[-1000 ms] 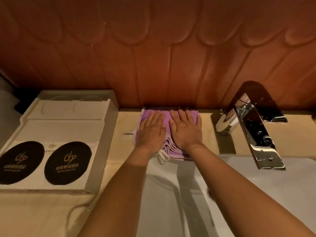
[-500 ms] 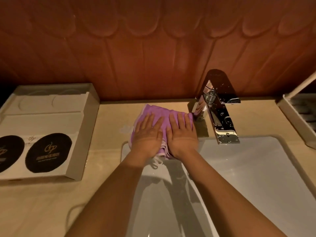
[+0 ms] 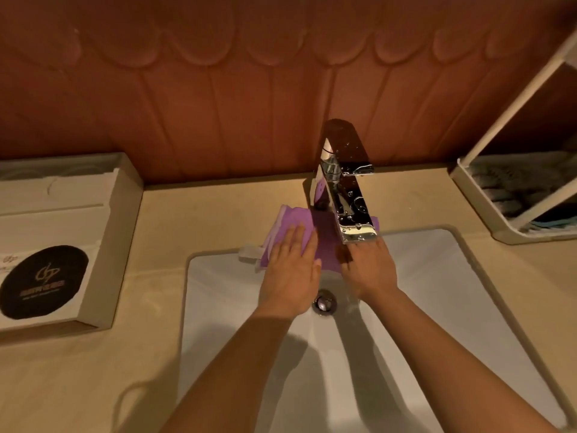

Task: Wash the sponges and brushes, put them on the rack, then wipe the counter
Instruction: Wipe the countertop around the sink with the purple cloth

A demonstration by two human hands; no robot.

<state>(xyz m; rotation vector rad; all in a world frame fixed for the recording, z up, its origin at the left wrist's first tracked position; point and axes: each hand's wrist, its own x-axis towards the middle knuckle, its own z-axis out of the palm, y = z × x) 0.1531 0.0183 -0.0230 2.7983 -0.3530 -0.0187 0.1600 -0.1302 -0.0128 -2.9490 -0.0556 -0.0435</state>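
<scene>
Purple cloth (image 3: 298, 220) is pressed under flat, unclenched left hand (image 3: 292, 276) and right hand (image 3: 370, 270); faucet (image 3: 346, 189) directly over the right may be struck

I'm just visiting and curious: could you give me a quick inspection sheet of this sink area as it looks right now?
Surface: beige counter around a white sink; drain visible.
Job's things: folded purple cloth lies at the sink's back edge, under the faucet; rack at right holds items too dim to identify.
Clutter: white box with a black round pad, at left.
Hands: left hand presses flat on the cloth; right hand beside it, fingertips hidden beneath the faucet.
Cables: nothing seen.
Surroundings: reddish-brown panelled wall.
</scene>
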